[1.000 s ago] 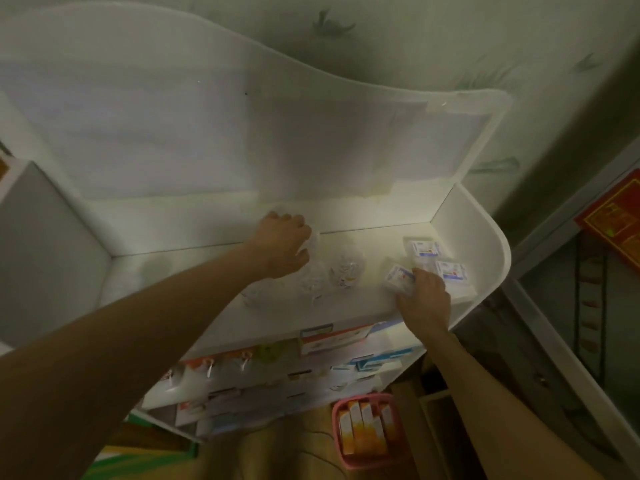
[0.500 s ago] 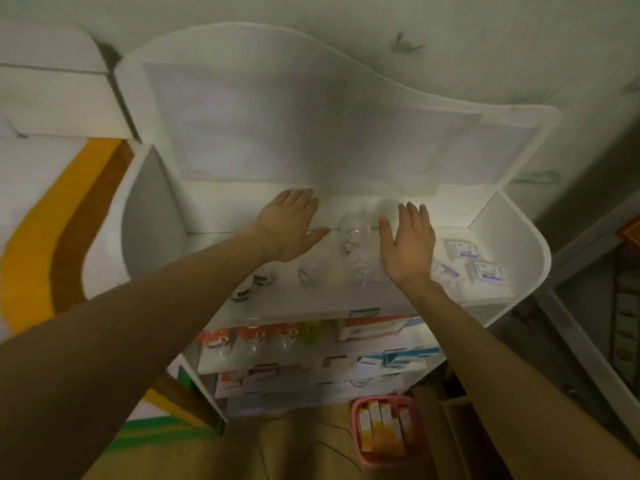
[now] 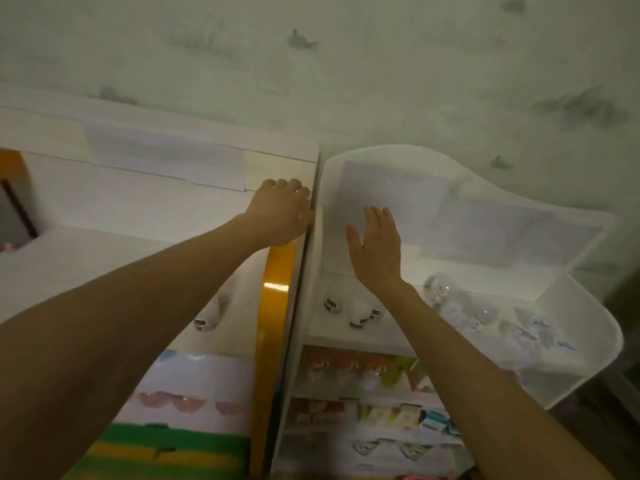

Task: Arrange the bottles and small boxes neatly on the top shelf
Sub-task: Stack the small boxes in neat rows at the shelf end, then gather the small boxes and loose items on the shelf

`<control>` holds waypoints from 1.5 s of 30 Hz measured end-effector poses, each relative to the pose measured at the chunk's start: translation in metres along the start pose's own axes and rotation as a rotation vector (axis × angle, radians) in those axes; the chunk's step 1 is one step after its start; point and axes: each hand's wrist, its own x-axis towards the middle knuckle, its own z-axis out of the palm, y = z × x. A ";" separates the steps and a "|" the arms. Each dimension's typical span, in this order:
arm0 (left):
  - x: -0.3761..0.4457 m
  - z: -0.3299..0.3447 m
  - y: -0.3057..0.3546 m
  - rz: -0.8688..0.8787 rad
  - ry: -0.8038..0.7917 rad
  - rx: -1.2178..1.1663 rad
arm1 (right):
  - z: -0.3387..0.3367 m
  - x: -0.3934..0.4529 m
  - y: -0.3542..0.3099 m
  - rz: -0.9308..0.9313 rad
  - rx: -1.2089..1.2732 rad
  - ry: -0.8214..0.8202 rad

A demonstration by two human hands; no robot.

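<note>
The white top shelf point(image 3: 360, 336) carries small white bottles with dark caps point(image 3: 356, 311) lying at its left end. Clear round bottles point(image 3: 450, 301) sit in the middle and small white boxes with blue print point(image 3: 540, 332) at the right end. My left hand point(image 3: 280, 216) is over the neighbouring white unit, left of the shelf's side wall, fingers loosely bent, holding nothing. My right hand point(image 3: 377, 251) hovers flat above the shelf's left part, fingers straight, holding nothing. One more white bottle point(image 3: 209, 311) shows left of the orange strip, under my left forearm.
A white counter unit with an orange edge strip point(image 3: 275, 306) stands directly left of the shelf. Lower shelves point(image 3: 374, 417) hold several packaged goods. A stained wall point(image 3: 381, 81) rises behind. A green and yellow panel point(image 3: 166, 448) lies at the bottom left.
The view has swung left. Both hands have lifted off the bottles and moved left; my left hand is now past the shelf's side wall over the neighbouring unit.
</note>
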 end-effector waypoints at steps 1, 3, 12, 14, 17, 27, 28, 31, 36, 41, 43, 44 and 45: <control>-0.013 -0.001 -0.018 -0.021 -0.031 0.007 | 0.003 -0.004 -0.018 -0.025 0.007 -0.007; -0.040 -0.001 -0.049 -0.058 -0.089 0.035 | 0.015 -0.011 -0.049 -0.083 0.024 -0.005; -0.120 0.020 -0.166 -0.224 -0.343 0.120 | 0.083 -0.019 -0.154 -0.200 -0.026 -0.301; -0.127 0.028 -0.183 -0.255 -0.380 0.105 | 0.105 -0.016 -0.163 -0.185 -0.027 -0.418; -0.133 0.046 -0.202 -0.274 -0.454 0.074 | 0.142 -0.006 -0.168 -0.112 -0.039 -0.581; -0.109 0.118 -0.268 -0.364 -0.725 -0.057 | 0.276 0.058 -0.160 -0.038 -0.049 -0.751; -0.105 0.126 -0.271 -0.367 -0.781 -0.096 | 0.287 0.065 -0.159 -0.048 -0.056 -0.748; -0.094 0.150 -0.276 -0.369 -0.940 -0.212 | 0.317 0.080 -0.158 -0.095 -0.089 -0.752; -0.098 0.190 -0.276 -0.331 -1.028 -0.240 | 0.353 0.081 -0.150 -0.092 -0.136 -0.742; -0.109 0.209 -0.282 -0.317 -0.953 -0.237 | 0.368 0.077 -0.144 -0.122 -0.187 -0.645; -0.110 0.210 -0.288 -0.330 -0.934 -0.231 | 0.370 0.078 -0.144 -0.092 -0.218 -0.627; -0.110 0.209 -0.291 -0.341 -0.923 -0.235 | 0.370 0.079 -0.143 -0.081 -0.220 -0.619; -0.110 0.209 -0.295 -0.353 -0.908 -0.247 | 0.369 0.079 -0.143 -0.069 -0.216 -0.607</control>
